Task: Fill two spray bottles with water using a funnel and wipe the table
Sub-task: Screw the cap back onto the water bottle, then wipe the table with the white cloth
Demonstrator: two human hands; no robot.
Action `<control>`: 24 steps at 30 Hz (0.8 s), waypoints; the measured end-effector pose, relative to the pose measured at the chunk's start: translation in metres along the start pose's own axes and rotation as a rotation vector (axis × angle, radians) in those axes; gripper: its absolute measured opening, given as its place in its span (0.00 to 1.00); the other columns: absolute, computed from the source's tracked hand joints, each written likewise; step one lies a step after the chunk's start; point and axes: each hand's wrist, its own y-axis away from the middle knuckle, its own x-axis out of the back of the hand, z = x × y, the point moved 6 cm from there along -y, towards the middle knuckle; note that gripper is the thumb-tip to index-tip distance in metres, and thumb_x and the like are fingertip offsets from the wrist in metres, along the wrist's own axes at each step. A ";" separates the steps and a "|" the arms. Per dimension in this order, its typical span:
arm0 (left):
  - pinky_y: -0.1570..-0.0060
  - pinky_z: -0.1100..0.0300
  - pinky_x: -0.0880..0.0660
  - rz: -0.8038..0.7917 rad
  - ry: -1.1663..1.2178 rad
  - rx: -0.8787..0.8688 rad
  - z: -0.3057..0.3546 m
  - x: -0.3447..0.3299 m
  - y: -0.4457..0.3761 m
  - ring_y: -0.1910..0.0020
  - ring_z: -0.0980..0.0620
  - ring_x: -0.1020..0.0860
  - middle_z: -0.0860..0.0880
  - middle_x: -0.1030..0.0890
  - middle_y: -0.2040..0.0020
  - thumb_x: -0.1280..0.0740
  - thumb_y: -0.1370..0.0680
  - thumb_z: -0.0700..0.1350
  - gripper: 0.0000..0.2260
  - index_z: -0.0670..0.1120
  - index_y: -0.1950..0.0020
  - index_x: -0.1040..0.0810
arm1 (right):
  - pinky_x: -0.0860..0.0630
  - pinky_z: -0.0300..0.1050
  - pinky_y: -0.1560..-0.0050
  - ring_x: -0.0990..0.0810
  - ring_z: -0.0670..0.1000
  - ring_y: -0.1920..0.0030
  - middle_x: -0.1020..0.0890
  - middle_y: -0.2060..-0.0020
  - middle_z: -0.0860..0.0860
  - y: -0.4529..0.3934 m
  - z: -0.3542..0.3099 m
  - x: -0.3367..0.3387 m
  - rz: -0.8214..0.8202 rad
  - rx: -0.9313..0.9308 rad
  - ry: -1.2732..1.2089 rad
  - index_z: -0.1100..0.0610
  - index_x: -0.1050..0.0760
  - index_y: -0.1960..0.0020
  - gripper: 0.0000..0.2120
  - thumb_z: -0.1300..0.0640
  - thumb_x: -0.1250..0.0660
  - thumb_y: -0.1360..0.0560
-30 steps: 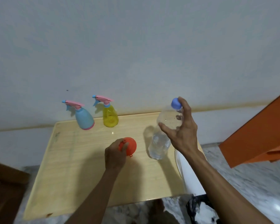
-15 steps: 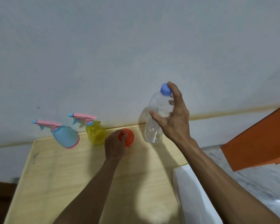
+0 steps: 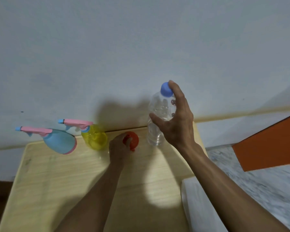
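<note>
Head view: funnel (image 3: 131,141) gripped by left hand (image 3: 118,152), just right of yellow spray bottle (image 3: 94,138); upright water bottle (image 3: 158,118) gripped by right hand (image 3: 176,121).

two spray bottles, one blue (image 3: 60,142) and one yellow (image 3: 94,138), one clear water bottle (image 3: 159,118), one red funnel (image 3: 132,141), two hands.

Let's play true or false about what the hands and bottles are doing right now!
1. The right hand holds a clear water bottle with a blue cap. True.
2. The left hand grips a green funnel. False: the funnel is orange-red.
3. Both spray bottles have their pink spray tops on. True: the blue spray bottle and the yellow spray bottle are closed.
4. The yellow spray bottle lies on the floor. False: it stands on the wooden table.
</note>
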 end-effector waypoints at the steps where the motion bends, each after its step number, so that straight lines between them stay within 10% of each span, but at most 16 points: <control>1: 0.42 0.55 0.23 -0.007 0.006 0.008 -0.001 -0.001 0.000 0.47 0.41 0.17 0.41 0.14 0.46 0.29 0.23 0.42 0.11 0.42 0.41 0.16 | 0.33 0.27 0.46 0.24 0.51 0.38 0.27 0.31 0.45 0.000 -0.001 0.000 -0.003 -0.001 0.006 0.44 0.41 0.24 0.46 0.58 0.19 0.33; 10: 0.38 0.54 0.28 -0.082 0.000 0.088 -0.006 0.000 0.005 0.39 0.39 0.21 0.40 0.17 0.40 0.28 0.23 0.46 0.19 0.43 0.34 0.22 | 0.40 0.19 0.40 0.32 0.49 0.28 0.35 0.29 0.39 0.012 -0.008 0.000 -0.061 0.023 0.000 0.47 0.45 0.21 0.50 0.57 0.19 0.33; 15: 0.34 0.48 0.28 -0.060 0.007 0.064 0.000 0.021 0.025 0.34 0.38 0.24 0.39 0.21 0.34 0.27 0.24 0.50 0.26 0.41 0.29 0.26 | 0.36 0.37 0.35 0.40 0.47 0.21 0.42 0.23 0.33 0.023 -0.014 0.007 -0.146 -0.117 -0.035 0.40 0.52 0.19 0.52 0.49 0.21 0.31; 20: 0.34 0.47 0.28 -0.036 0.026 -0.019 0.005 0.048 0.049 0.36 0.41 0.23 0.42 0.20 0.35 0.27 0.25 0.53 0.25 0.44 0.31 0.25 | 0.39 0.27 0.36 0.36 0.48 0.24 0.40 0.24 0.37 0.055 -0.026 0.027 -0.055 -0.157 -0.027 0.46 0.49 0.19 0.50 0.54 0.21 0.31; 24: 0.46 0.59 0.28 -0.022 0.082 -0.170 0.026 0.059 0.082 0.43 0.42 0.19 0.43 0.16 0.41 0.26 0.25 0.46 0.19 0.43 0.35 0.21 | 0.30 0.47 0.31 0.28 0.49 0.31 0.28 0.28 0.48 0.108 -0.018 0.061 0.062 -0.275 0.036 0.50 0.38 0.22 0.37 0.54 0.25 0.26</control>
